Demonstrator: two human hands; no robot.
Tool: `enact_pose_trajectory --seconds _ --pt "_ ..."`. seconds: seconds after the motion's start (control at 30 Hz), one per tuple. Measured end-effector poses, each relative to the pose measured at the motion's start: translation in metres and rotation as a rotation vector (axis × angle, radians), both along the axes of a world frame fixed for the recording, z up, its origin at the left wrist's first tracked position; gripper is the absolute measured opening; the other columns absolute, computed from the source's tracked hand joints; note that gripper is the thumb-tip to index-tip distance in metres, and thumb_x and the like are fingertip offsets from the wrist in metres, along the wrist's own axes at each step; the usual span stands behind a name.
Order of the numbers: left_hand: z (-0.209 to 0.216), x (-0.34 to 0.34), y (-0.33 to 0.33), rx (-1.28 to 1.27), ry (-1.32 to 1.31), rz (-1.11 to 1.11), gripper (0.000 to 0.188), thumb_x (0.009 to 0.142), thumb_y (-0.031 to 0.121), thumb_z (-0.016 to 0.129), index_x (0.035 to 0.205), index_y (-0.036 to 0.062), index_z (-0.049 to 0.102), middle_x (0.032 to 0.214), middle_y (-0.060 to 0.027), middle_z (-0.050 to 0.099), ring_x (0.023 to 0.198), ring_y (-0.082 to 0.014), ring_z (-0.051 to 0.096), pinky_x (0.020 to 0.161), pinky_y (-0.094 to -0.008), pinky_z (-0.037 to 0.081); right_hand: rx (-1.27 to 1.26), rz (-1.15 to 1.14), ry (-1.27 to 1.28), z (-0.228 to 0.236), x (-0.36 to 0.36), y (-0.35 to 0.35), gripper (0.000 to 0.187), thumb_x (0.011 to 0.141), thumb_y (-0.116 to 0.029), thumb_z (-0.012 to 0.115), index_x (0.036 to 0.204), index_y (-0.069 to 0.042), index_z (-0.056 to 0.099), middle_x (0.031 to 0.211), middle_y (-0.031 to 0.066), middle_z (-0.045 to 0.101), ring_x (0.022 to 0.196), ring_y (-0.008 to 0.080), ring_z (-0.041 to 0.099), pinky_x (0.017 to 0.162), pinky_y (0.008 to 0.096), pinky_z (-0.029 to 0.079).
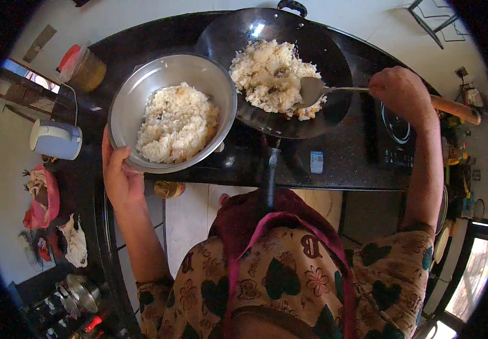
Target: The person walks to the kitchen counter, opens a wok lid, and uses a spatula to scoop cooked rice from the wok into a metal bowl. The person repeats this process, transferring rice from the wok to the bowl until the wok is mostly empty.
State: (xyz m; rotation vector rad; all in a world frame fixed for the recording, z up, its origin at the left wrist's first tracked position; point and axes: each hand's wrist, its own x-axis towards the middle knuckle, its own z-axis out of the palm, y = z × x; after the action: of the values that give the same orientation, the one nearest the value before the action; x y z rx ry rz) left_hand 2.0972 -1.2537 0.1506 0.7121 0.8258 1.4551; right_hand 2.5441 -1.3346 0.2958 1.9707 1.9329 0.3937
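My left hand grips the rim and side of a wide steel bowl, tilted beside the wok. White cooked rice with some brownish bits lies in the bowl. To its right is a dark wok holding a heap of rice. A metal spatula reaches into that heap from the right, its blade against the rice. My right hand is closed around the spatula where its shaft meets the wooden handle. The wok's long handle points toward me, untouched.
An induction cooktop lies right of the wok on the black counter. At the left stand a grey-blue jug and a red-lidded jar. Another jar shows below the counter edge. Metal pots are at lower left.
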Motion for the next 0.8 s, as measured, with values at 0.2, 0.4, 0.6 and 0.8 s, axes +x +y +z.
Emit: enact_pose_trajectory --seconds 0.2,0.4,0.6,0.8 --pt "-0.004 -0.001 -0.001 0.009 0.014 0.039 0.066 0.070 -0.003 0.054 0.134 0.0000 0.040 0.129 -0.0125 0.050 0.118 -0.0249 0.049 0.102 -0.0352 0.037 0.259 -0.088 -0.025 0.023 -0.015 -0.034 0.017 0.083 -0.024 0.056 0.079 -0.010 0.064 0.077 0.0119 0.064 0.073 0.0310 0.063 0.064 0.0430 0.052" --pt "0.007 0.001 -0.004 0.025 -0.010 -0.004 0.066 0.070 -0.003 0.054 0.134 0.0001 0.040 0.128 -0.0140 0.050 0.118 -0.0248 0.050 0.101 -0.0351 0.040 0.379 0.088 0.014 -0.016 -0.025 -0.047 0.011 0.084 -0.021 0.056 0.088 -0.013 0.063 0.078 0.0084 0.061 0.068 0.0279 0.062 0.057 0.0385 0.051" --pt "0.014 0.003 -0.002 0.000 -0.003 -0.012 0.066 0.070 -0.003 0.054 0.134 0.0000 0.040 0.128 -0.0147 0.050 0.117 -0.0247 0.051 0.099 -0.0341 0.042 0.375 0.221 -0.010 -0.042 -0.035 -0.042 0.018 0.076 -0.012 0.061 0.094 -0.011 0.063 0.075 0.0051 0.054 0.073 0.0223 0.061 0.060 0.0353 0.050" --pt "0.016 0.008 -0.007 -0.036 0.015 0.046 0.066 0.071 -0.004 0.054 0.135 0.0001 0.039 0.128 -0.0136 0.050 0.117 -0.0239 0.050 0.100 -0.0336 0.040 0.356 0.373 0.113 -0.037 -0.025 -0.054 0.020 0.074 -0.014 0.061 0.093 -0.012 0.062 0.071 0.0032 0.053 0.066 0.0211 0.058 0.057 0.0337 0.048"
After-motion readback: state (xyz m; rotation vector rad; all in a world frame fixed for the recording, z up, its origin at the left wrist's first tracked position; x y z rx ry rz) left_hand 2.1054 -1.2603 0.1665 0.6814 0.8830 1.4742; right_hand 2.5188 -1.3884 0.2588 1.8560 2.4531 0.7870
